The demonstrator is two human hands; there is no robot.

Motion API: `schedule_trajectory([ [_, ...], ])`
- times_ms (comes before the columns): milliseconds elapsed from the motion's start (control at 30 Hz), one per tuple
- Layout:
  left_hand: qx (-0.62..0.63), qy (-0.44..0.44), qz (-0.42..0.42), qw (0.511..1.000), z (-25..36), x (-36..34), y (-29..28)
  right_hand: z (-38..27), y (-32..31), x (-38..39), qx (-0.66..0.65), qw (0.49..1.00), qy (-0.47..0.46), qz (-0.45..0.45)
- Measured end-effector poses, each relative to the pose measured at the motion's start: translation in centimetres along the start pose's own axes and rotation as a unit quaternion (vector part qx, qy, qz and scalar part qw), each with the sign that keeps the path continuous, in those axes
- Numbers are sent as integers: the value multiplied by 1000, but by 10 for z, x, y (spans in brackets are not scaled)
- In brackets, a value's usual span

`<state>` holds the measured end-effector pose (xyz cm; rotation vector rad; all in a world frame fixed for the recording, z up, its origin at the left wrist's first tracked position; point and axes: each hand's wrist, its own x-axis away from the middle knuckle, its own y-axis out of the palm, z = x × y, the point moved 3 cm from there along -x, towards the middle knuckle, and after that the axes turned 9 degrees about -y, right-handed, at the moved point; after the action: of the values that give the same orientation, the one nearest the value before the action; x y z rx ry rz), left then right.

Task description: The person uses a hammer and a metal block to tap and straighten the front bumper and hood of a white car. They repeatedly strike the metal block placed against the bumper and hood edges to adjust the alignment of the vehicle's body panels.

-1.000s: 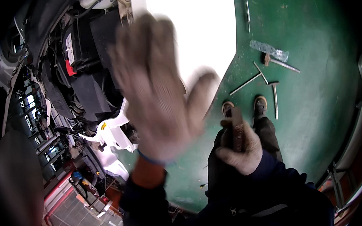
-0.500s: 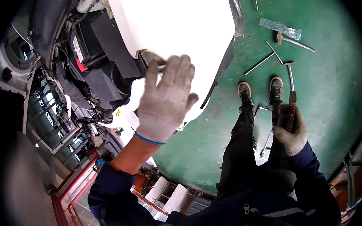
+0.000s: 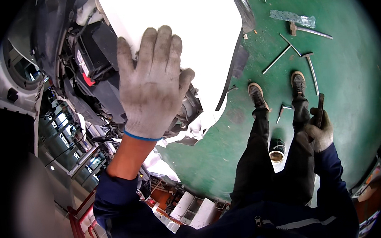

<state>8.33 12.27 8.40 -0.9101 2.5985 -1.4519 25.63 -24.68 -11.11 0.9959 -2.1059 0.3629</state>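
Note:
My left hand [image 3: 152, 88], in a grey-white knit glove with a blue cuff edge, lies palm down with fingers stretched out over the white car body panel [image 3: 206, 34]. Whether the palm presses on the panel or hovers just above it is hard to see. An exposed opening in the bodywork shows beside my wrist. At the right, my gloved right hand [image 3: 322, 132] is closed around a short dark flat bar [image 3: 320, 105], which sticks up past the fingers. Left of the panel is the uncovered engine bay with a black battery [image 3: 93, 50].
On the green floor [image 3: 350, 72] lie a hammer [image 3: 313, 32], a clear plastic wrapper [image 3: 291, 17], a T-shaped bar [image 3: 278, 59], a thin-headed hammer [image 3: 313, 74] and a small tool [image 3: 282, 111]. A can [image 3: 276, 150] stands between my legs. A red rail [image 3: 76, 228] runs at lower left.
My left hand has moved left and farther up over the panel. My right hand has shifted slightly right and down, still holding the bar. The can between my legs has become visible.

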Motion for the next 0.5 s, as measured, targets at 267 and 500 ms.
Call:
schedule_trajectory([
  [267, 136, 43, 32, 989, 58, 66, 47, 43, 71, 24, -78, 995, 55, 11],
  [500, 235, 92, 30, 967, 73, 91, 38, 58, 120, 47, -30, 998, 49, -6],
])
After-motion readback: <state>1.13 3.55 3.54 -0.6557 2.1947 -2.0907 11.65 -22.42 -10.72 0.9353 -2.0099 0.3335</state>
